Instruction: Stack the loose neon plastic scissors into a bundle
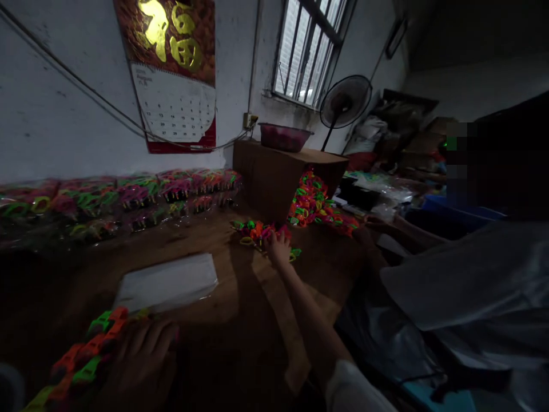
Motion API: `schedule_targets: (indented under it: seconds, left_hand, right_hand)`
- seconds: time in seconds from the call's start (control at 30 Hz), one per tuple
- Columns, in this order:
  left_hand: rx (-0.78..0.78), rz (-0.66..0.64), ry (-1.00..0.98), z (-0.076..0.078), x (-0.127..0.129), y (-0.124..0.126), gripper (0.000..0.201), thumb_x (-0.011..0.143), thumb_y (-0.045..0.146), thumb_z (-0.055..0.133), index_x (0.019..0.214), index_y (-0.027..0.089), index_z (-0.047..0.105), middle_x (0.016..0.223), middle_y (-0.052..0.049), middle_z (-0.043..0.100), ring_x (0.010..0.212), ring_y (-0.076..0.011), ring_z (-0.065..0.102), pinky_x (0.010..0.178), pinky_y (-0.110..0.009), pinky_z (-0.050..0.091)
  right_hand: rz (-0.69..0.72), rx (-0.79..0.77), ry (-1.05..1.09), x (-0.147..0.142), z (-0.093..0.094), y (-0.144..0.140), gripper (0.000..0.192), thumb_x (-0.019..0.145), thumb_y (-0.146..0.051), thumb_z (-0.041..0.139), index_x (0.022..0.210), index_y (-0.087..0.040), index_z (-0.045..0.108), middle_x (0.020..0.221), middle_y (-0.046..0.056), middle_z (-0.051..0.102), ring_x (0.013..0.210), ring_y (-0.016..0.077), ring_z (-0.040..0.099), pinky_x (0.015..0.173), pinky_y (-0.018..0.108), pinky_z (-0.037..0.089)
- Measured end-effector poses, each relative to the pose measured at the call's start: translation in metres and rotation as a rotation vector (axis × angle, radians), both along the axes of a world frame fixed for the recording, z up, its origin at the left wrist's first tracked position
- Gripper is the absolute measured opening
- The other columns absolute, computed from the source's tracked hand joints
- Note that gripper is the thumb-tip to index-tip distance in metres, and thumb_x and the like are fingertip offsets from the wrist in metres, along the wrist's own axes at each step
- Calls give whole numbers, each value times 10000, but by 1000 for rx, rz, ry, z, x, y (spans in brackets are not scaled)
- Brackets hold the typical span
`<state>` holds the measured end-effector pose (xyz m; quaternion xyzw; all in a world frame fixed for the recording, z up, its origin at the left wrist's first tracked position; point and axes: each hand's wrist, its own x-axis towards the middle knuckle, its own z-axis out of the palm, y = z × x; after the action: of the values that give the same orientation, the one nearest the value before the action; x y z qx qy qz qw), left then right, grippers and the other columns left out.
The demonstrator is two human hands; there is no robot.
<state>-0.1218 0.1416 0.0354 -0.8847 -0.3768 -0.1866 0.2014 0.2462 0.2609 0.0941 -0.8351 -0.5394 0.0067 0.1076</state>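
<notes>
Nearest the camera, at the table's near left corner, the left hand (pixel 143 355) lies closed over a row of orange and green plastic clips (pixel 81 360), its fingers curled around the stack's far end. Just beyond it a flat pile of clear plastic bags (pixel 167 283) rests on the wooden table (pixel 240 326). The right hand (pixel 278 247) stretches out toward the table's far edge, fingers bent down onto a small loose heap of bright clips (pixel 257 232); whether it grips one cannot be told. A bigger mound of clips (pixel 315 203) lies past it, against a brown cardboard box (pixel 287 171) that carries a pink basin (pixel 285 136). Bagged clips (pixel 120 197) line the far left edge beneath a wall calendar (pixel 174 74). A fan (pixel 345 103) stands near the window.
</notes>
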Motion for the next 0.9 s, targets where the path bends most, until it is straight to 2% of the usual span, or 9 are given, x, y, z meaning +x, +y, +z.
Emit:
schedule_targets:
  seconds: [0.07, 0.13, 0.23, 0.33, 0.43, 0.5, 0.57, 0.77, 0.9]
  left_hand:
    - [23, 11, -5, -2, 0, 0, 340, 781, 252, 535, 1084, 278, 686, 1253, -38, 628, 1132, -288, 503, 999, -456, 289]
    - [44, 13, -23, -4, -1, -1, 381, 772, 284, 543, 1131, 298, 672, 1304, -27, 605, 1156, -291, 496, 1016, -462, 284]
    - [60, 16, -68, -3, -3, -6, 413, 793, 316, 522, 1190, 323, 637, 1331, -5, 595, 1207, -283, 481, 1054, -457, 303]
    - [23, -32, -59, 2, -5, -12, 469, 826, 286, 490, 1288, 286, 569, 1389, -36, 552, 1286, -284, 439, 1087, -469, 315]
    - [-63, 11, -74, 4, -6, -13, 465, 860, 305, 492, 1323, 302, 534, 1399, -26, 542, 1295, -277, 436, 1091, -464, 327]
    - [-117, 103, -127, 3, -6, -11, 433, 891, 339, 485, 1319, 302, 535, 1348, -16, 579, 1258, -265, 463, 1088, -445, 336]
    - [-167, 122, -164, 3, -5, -12, 397, 917, 316, 458, 1301, 267, 544, 1330, -28, 588, 1259, -266, 460, 1086, -438, 339]
    - [-52, 66, -507, 25, -5, -21, 286, 916, 168, 440, 1164, 208, 577, 1117, -77, 648, 1095, -233, 563, 975, -397, 427]
    - [-41, 11, -597, 36, -12, -25, 300, 877, 96, 487, 1123, 230, 595, 1068, -55, 656, 1013, -196, 606, 916, -361, 462]
  right_hand:
    - [52, -69, 18, 30, 1, 8, 391, 952, -336, 545, 1309, -176, 552, 1340, 146, 552, 1173, 288, 566, 966, 478, 468]
    - [139, -120, 31, 37, -11, 2, 330, 931, -305, 568, 1224, -167, 636, 1303, 168, 586, 1163, 314, 580, 940, 458, 475]
    - [297, -132, 25, 17, -39, -26, 318, 909, -313, 590, 1192, -191, 672, 1436, 177, 483, 1298, 381, 458, 992, 515, 418]
    - [527, -119, 56, -6, -58, -60, 263, 901, -338, 610, 1137, -265, 700, 1467, 86, 477, 1364, 320, 388, 1076, 480, 352]
    - [660, 47, 132, -20, -61, -89, 232, 904, -298, 602, 1101, -226, 702, 1405, 107, 533, 1322, 274, 444, 1079, 431, 369]
    - [559, 170, 144, -31, -58, -106, 248, 915, -257, 565, 1119, -171, 677, 1326, 162, 576, 1226, 283, 531, 1014, 429, 432]
    - [398, 181, 126, -47, -53, -123, 276, 938, -244, 511, 1165, -155, 640, 1236, 180, 618, 1101, 273, 615, 918, 394, 492]
    - [61, -217, 100, -104, -50, -154, 488, 985, -377, 419, 1394, -111, 439, 812, 158, 710, 752, 309, 723, 644, 380, 533]
    - [-7, -141, 82, -101, -53, -137, 637, 921, -138, 420, 1516, -61, 206, 989, 235, 691, 775, 330, 719, 641, 406, 527]
